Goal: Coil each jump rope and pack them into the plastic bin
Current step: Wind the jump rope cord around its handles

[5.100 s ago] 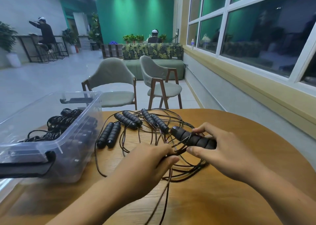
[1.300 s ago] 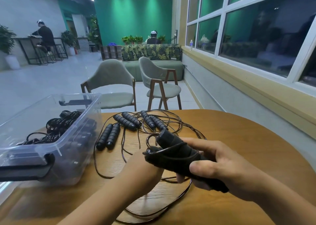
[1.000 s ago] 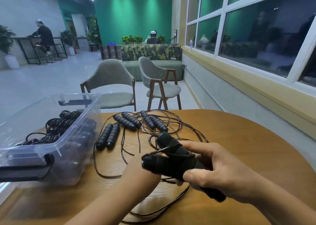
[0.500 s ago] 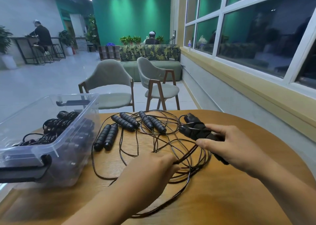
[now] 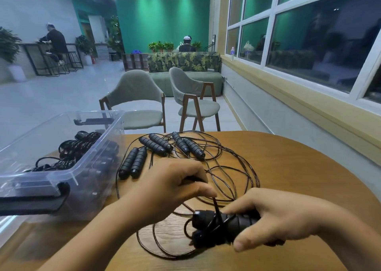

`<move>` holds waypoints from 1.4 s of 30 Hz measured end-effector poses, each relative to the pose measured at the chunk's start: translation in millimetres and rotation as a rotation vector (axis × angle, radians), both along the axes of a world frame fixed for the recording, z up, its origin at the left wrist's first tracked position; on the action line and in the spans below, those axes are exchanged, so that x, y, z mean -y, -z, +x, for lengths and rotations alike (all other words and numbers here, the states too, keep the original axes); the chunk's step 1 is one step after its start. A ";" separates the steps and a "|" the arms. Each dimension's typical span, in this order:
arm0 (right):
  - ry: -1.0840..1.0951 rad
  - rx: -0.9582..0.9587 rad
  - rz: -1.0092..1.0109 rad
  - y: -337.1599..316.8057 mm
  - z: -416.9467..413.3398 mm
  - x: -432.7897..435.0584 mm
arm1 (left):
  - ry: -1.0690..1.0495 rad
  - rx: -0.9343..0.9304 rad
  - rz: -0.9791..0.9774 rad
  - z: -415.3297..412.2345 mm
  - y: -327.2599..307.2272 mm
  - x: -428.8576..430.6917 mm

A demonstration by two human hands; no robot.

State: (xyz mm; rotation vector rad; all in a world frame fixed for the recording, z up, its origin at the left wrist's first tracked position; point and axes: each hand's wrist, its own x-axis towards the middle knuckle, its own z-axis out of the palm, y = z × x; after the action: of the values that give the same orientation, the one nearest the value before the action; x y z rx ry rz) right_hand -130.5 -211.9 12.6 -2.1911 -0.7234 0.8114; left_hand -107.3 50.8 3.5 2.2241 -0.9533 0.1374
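Right hand (image 5: 274,217) has drawn the paired handles (image 5: 210,225) back from mid-table toward the near edge; left hand (image 5: 165,188) has risen off the loose loops.

Right-hand fingers and thumb curl round both black handles, held side by side just above the wooden table (image 5: 299,167). Left-hand thumb and forefinger pinch the thin cord (image 5: 215,205), which runs down to the handles and crosses them. Its remaining length lies in loops on the table. Three further handle pairs (image 5: 156,145) lie behind among tangled cords, beside the clear plastic bin (image 5: 99,167) at left, which holds coiled ropes (image 5: 76,149).
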 end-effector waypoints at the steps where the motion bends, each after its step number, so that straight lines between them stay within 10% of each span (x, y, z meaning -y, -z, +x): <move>1: -0.036 -0.030 0.046 -3.5 -1.5 -0.5 | 0.020 -0.053 -0.043 1.8 1.0 -1.2; 18: 0.287 -0.090 0.567 9.9 -3.8 11.4 | -0.179 -0.437 -0.144 -10.0 38.3 31.4; 31: 0.583 0.003 0.735 13.1 4.1 1.5 | -0.175 -0.190 0.007 -10.7 42.5 37.5; 42: 0.730 0.346 0.412 20.9 10.7 0.4 | -0.238 -0.048 0.239 -7.9 34.6 34.5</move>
State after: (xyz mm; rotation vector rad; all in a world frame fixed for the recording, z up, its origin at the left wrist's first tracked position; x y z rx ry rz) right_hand -119.8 -212.4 -8.3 -1.9978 -0.1717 -0.0850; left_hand -115.2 16.3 -31.2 2.5460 -0.7063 0.0806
